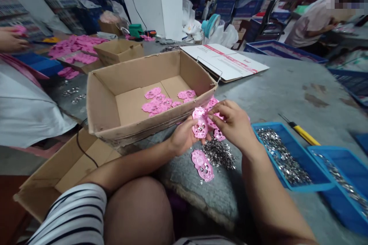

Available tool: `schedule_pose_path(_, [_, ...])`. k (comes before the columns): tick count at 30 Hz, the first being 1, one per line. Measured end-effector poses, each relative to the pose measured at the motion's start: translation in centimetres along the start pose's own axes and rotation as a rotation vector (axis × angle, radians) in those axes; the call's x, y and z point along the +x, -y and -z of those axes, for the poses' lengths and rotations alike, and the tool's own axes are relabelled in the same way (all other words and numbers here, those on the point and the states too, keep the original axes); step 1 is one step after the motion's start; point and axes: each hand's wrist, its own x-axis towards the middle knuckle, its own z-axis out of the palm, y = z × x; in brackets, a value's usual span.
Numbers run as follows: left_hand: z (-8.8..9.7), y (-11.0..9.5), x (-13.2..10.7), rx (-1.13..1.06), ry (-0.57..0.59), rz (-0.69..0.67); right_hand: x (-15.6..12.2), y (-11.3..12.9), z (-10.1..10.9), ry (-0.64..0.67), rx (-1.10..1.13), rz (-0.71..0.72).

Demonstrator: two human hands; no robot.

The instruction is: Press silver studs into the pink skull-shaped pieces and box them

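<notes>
My left hand (184, 138) holds up a pink plastic piece (200, 123) with small shiny metal parts set in its lower half. My right hand (230, 122) is closed in a pinch at the upper right edge of that piece; whatever sits between its fingertips is too small to make out. Behind the hands lie more pink pieces, partly hidden. A heap of small metal parts (220, 154) spreads on the table just below. Nearer to me rests a single pink piece (202, 165), flat on the table, with metal bits on it.
Left of my hands stands an open cardboard box (143, 130) with several pink pieces inside. Two blue trays (313, 187) of metal parts and a yellow-handled tool (304, 134) lie right. A flat white carton (227, 61) is behind. A person (25, 99) stands at the left.
</notes>
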Motion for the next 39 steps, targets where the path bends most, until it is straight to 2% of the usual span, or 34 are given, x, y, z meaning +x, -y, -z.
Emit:
schedule_pose_path(2, [-0.3,-0.1,-0.5,-0.017,0.009,0.023,0.0,0.2,0.1,0.005,-0.003,-0.001])
schedule_pose_path(7, [-0.8,-1.4,-1.5,0.028,0.013,-0.051,0.0,0.5,1.0,0.022,0.062,-0.021])
schedule_pose_path(14, [-0.5,-1.8,-1.9,0.045,-0.043,-0.010,0.0,-0.1,2.3,0.063,0.035,-0.076])
schedule_pose_path(18, [-0.3,-2.1,-2.3,0.071,-0.055,-0.007,0.5,-0.8,1.3,0.230,-0.050,-0.154])
schedule_pose_path(22, [-0.1,-3.3,-3.1,0.071,-0.087,-0.114,0.7,-0.8,-1.5,0.534,-0.159,-0.149])
schedule_pose_path(24, [-0.2,-4.0,-3.6,0.065,-0.120,-0.177,0.7,-0.4,-3.1,0.639,-0.196,-0.119])
schedule_pose_path(26, [-0.3,-4.7,-4.0,0.061,-0.160,-0.226,0.6,0.1,-4.4,0.666,-0.235,-0.120])
schedule_pose_path(28, [-0.4,-5.1,-4.4,0.063,-0.205,-0.255,0.5,0.5,-5.1,0.639,-0.256,-0.143])
schedule_pose_path(31, [-0.3,-5.5,-4.9,0.050,-0.255,-0.296,0.5,0.6,-5.4,0.584,-0.273,-0.179])
schedule_pose_path(33, [-0.2,-5.6,-5.1,0.020,-0.253,-0.320,0.7,0.4,-5.3,0.592,-0.324,-0.201])
schedule_pose_path(39, [0.2,-5.1,-5.4,0.010,-0.209,-0.265,1.1,-0.2,-4.7,0.882,-0.567,-0.282])
